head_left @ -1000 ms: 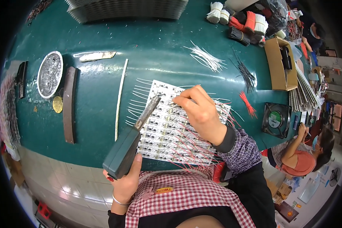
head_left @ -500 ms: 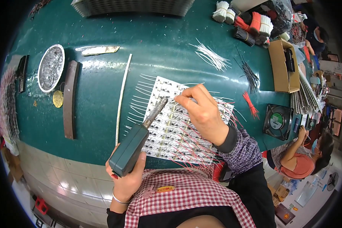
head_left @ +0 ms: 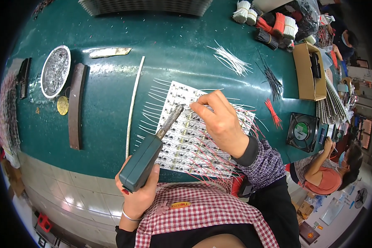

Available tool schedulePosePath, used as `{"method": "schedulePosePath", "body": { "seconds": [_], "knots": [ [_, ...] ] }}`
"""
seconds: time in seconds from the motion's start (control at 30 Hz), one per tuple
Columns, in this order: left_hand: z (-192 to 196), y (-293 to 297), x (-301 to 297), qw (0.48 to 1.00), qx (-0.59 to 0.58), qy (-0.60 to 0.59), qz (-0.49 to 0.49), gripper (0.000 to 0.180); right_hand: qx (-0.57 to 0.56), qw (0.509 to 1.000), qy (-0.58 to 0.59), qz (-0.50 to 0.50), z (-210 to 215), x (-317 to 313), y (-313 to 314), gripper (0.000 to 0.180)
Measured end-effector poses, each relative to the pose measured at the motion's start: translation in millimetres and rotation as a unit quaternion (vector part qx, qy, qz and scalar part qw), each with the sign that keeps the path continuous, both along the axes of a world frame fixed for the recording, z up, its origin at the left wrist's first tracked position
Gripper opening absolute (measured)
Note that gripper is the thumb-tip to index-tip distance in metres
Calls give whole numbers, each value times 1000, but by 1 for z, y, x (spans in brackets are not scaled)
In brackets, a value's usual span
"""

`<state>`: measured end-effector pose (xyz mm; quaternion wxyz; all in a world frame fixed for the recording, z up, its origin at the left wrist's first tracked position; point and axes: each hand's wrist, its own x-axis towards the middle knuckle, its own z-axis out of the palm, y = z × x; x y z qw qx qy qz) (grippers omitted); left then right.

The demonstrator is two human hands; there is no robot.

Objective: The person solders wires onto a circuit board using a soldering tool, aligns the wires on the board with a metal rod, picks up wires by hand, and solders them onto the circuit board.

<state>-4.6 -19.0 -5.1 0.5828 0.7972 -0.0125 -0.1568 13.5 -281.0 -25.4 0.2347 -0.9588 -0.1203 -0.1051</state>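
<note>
My left hand [head_left: 138,194] grips the green handle of a soldering iron [head_left: 146,159], whose metal tip rests on a white circuit board panel [head_left: 186,132] lying on the green table [head_left: 111,66]. My right hand [head_left: 219,122] hovers over the panel's upper middle with fingertips pinched at a thin wire right beside the iron's tip. White wires stick out from the panel's left edge, red ones from its lower right edge.
A round metal dish [head_left: 56,70], a dark flat bar [head_left: 75,105] and a long white stick [head_left: 134,101] lie to the left. Loose white wires [head_left: 229,58], black wires [head_left: 273,78], red wires [head_left: 273,111], a cardboard box [head_left: 306,70] and a small fan [head_left: 302,131] are on the right. Another person [head_left: 326,165] sits far right.
The view has shifted slightly. My right hand has slid a little along the panel and the iron's tip has followed it, staying close to the fingertips.
</note>
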Motion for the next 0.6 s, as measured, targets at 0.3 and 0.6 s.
{"method": "schedulePosePath", "body": {
  "seconds": [0.3,0.6],
  "knots": [
    [-3,10,-13,998,6,40,46,22,5,1000,-21,-8,-1,0,2,33],
    [-1,14,-15,997,6,47,58,24,48,998,-23,17,1,-8,7,36]
  ]
}}
